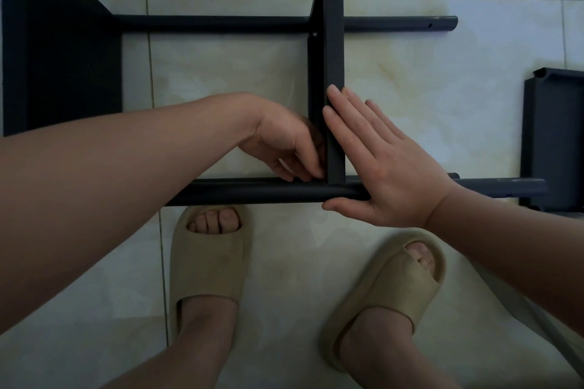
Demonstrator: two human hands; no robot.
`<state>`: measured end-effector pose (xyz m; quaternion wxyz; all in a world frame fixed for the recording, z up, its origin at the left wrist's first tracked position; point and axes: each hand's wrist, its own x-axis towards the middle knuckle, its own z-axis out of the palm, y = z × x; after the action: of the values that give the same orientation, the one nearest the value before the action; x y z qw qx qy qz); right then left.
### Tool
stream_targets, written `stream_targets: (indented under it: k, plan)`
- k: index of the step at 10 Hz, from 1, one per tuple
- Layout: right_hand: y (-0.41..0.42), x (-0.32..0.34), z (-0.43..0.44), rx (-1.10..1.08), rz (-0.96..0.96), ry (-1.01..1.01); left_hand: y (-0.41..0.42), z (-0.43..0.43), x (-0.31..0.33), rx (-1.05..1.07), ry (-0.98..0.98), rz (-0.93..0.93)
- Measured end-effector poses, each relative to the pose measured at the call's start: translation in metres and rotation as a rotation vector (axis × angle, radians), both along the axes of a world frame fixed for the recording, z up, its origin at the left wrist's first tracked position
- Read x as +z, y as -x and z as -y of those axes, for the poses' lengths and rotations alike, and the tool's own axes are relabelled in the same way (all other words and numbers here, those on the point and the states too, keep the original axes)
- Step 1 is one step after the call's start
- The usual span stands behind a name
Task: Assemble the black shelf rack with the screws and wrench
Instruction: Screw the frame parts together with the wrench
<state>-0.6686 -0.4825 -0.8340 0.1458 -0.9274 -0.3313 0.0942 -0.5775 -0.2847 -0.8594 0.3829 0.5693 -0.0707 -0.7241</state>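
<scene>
The black shelf rack [333, 41] lies on its side on the tiled floor, its long round tubes running left to right. An upright shelf panel meets the near tube [252, 191] in front of me. My left hand [284, 139] reaches into the inside corner of that joint with its fingers curled down; the fingertips touch the corner and whatever they hold is hidden. My right hand [385, 161] lies flat with straight fingers against the panel's right side, thumb under the near tube. No screw or wrench is visible.
A loose black shelf panel [556, 142] lies at the right edge, by the end of the near tube. A wide black panel [63, 50] of the rack fills the left. My feet in beige slippers [210, 259] [395, 294] stand just before the near tube.
</scene>
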Motion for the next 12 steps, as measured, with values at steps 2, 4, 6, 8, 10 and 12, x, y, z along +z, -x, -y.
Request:
stream_targets:
  k: [2, 4, 6, 8, 10, 12]
  plan:
    - [-0.0001, -0.0008, 0.0004, 0.0, 0.004, -0.004, 0.0052, 0.0055, -0.0009, 0.06, -0.009, 0.022]
    - [0.0004, -0.0013, 0.0002, 0.0, 0.006, -0.006, 0.0061, 0.0079, 0.0021, 0.063, 0.017, 0.03]
    - [0.0002, -0.0008, 0.0, -0.002, 0.001, -0.005, 0.0061, 0.0071, 0.0013, 0.078, 0.037, 0.032]
    - [0.0003, -0.0011, 0.0004, -0.002, 0.002, -0.004, 0.0035, 0.0021, -0.0037, 0.075, 0.0, -0.016]
    - [-0.0002, -0.0021, 0.0008, 0.0, 0.008, -0.007, 0.0034, 0.0047, -0.0035, 0.046, -0.004, 0.0]
    - [-0.0004, -0.0011, 0.0004, 0.001, 0.001, 0.001, 0.0048, 0.007, -0.002, 0.064, 0.033, 0.017]
